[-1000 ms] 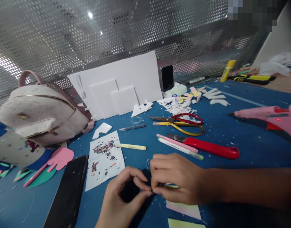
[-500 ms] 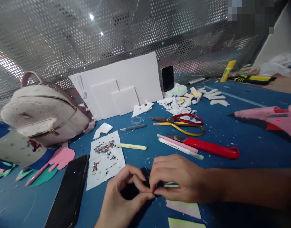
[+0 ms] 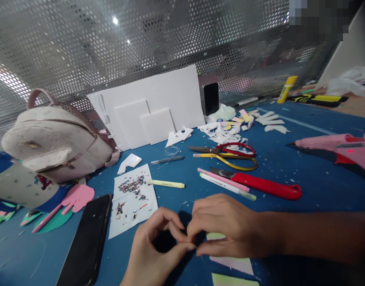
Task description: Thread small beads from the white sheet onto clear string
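My left hand [image 3: 161, 246] is closed in a pinch, thumb and index finger together at their tips. Against those fingertips rests the index finger of my right hand [image 3: 227, 228], its fingers curled and its thumb a little apart. A thin clear thread with tiny beads [image 3: 186, 204] shows just behind the fingers; its end between the fingertips is too small to see. Left of the hands, a white paper sheet [image 3: 131, 218] carries many small colourful beads. Under my right hand lie pale yellow-green and pink paper pieces [image 3: 234, 279].
A black phone [image 3: 85, 238] lies at left before a backpack [image 3: 60, 135]. Beyond my hands are a red-handled cutter [image 3: 268, 186], scissors [image 3: 230, 153], a yellow marker [image 3: 167, 184] and white scraps [image 3: 224, 135]. A pink glue gun [image 3: 334, 143] lies at right.
My right thumb has drawn slightly away from the fingertips. The loop of beaded thread behind the hands has dropped and shows less. My left hand keeps its pinch.
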`<state>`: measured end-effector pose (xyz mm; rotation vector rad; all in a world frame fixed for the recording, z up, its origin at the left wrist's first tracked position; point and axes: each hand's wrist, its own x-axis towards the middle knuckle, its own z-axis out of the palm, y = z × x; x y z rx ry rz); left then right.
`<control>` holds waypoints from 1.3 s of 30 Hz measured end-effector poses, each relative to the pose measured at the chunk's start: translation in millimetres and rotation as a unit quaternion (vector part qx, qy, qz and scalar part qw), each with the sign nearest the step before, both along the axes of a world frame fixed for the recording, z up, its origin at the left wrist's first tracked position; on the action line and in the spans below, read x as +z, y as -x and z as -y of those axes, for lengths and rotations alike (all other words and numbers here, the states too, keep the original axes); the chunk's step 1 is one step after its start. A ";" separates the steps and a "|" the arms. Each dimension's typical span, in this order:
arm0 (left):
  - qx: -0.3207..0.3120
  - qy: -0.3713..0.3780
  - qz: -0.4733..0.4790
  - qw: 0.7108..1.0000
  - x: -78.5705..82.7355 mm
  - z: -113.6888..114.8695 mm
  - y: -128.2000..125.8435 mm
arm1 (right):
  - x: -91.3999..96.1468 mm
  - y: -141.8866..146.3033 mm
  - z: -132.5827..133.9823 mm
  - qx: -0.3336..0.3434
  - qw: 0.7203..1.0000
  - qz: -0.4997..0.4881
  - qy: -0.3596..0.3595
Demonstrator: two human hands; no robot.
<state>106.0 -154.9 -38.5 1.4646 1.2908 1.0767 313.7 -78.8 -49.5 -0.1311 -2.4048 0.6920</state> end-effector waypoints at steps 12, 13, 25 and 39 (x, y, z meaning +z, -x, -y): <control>0.013 0.031 0.039 0.999 1.6 0.4 -2.5 | 2.3 0.4 -0.2 -0.012 1.000 -0.025 0.007; 0.014 0.035 0.043 0.998 1.4 0.0 -2.4 | 2.2 0.4 -0.3 -0.013 0.999 -0.035 0.013; 0.023 0.040 0.065 0.997 -0.9 0.0 -2.2 | 0.2 1.7 -2.9 -0.017 0.998 -0.060 0.032; 0.043 -0.015 0.023 0.999 2.4 4.6 -5.3 | 0.1 1.5 -3.8 -0.072 0.996 -0.006 0.061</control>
